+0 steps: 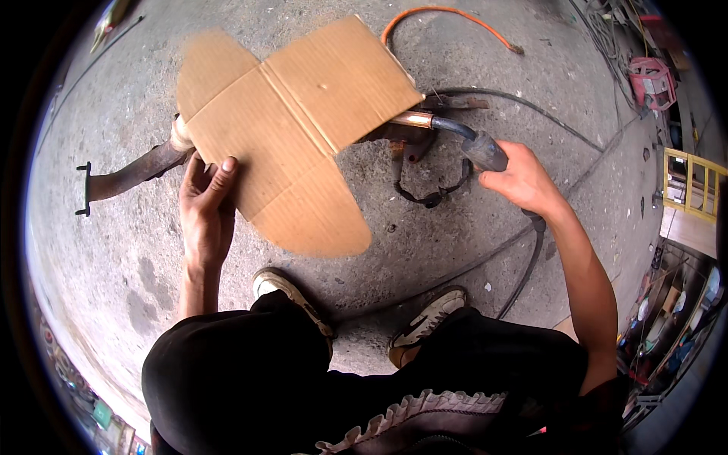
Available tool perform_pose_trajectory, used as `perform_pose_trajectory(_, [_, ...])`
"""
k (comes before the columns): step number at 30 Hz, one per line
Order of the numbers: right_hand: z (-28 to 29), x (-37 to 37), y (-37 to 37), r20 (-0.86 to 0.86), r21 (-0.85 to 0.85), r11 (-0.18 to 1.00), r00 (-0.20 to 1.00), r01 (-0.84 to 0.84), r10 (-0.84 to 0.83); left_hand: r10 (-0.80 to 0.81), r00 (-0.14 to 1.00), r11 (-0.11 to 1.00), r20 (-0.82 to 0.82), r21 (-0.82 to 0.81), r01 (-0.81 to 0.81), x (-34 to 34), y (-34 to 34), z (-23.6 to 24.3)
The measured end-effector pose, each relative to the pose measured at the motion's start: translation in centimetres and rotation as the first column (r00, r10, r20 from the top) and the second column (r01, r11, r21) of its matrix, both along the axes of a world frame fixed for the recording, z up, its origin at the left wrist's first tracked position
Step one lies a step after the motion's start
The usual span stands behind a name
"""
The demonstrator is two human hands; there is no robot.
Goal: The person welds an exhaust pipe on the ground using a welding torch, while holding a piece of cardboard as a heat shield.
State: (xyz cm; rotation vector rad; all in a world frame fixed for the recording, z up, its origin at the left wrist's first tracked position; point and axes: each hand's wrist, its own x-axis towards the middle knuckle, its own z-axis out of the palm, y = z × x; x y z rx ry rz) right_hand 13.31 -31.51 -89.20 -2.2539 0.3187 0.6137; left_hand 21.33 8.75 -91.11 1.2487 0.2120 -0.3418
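Observation:
A creased piece of brown cardboard (296,159) with rounded flaps spreads over the middle of the view. My left hand (208,205) grips its lower left edge, thumb on top. In my right hand (523,178) is a welding torch (485,152), its copper nozzle (413,119) pointing left with the tip at the cardboard's right edge. A rusty exhaust pipe (136,173) with a dark flange (86,188) at its end runs along the concrete floor beneath the cardboard. The cardboard hides the pipe's middle. Rusty metal parts (409,148) show under the nozzle.
An orange hose (455,10) curls at the top. Black cables (546,114) cross the concrete floor (425,265), and the torch's cable (523,273) trails down near my right shoe (428,322). At the right are a pink machine (652,83), a yellow frame (691,182) and cluttered shelving.

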Motion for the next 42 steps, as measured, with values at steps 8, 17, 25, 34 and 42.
perform_pose_trajectory(8, [-0.2, 0.1, 0.2, -0.001, -0.01, 1.0, 1.0, -0.008, 0.008, -0.061, 0.997, 0.998, -0.051, 0.009, 0.061, -0.9, -1.2, 0.0])
perform_pose_trajectory(17, [-0.2, 0.2, 0.3, -0.006, -0.008, 1.0, 1.0, 0.002, -0.002, -0.038, 0.999, 0.999, -0.017, 0.002, 0.038, -0.9, -0.7, 0.3])
perform_pose_trajectory(25, [0.5, -0.3, -0.3, 0.009, 0.007, 1.0, 1.0, 0.024, -0.024, 0.048, 0.997, 0.997, 0.055, 0.051, -0.051, 0.9, 1.8, -0.7])
perform_pose_trajectory(34, [0.3, -0.6, -0.5, 0.042, 0.032, 0.999, 0.999, -0.001, 0.0, 0.124, 0.988, 0.992, 0.089, 0.021, -0.126, 2.0, 4.0, -0.9])
perform_pose_trajectory(42, [0.3, -0.3, -0.2, 0.0, 0.002, 1.0, 1.0, 0.014, -0.014, 0.127, 0.989, 0.992, 0.076, 0.006, -0.128, 1.9, 4.3, -1.3])
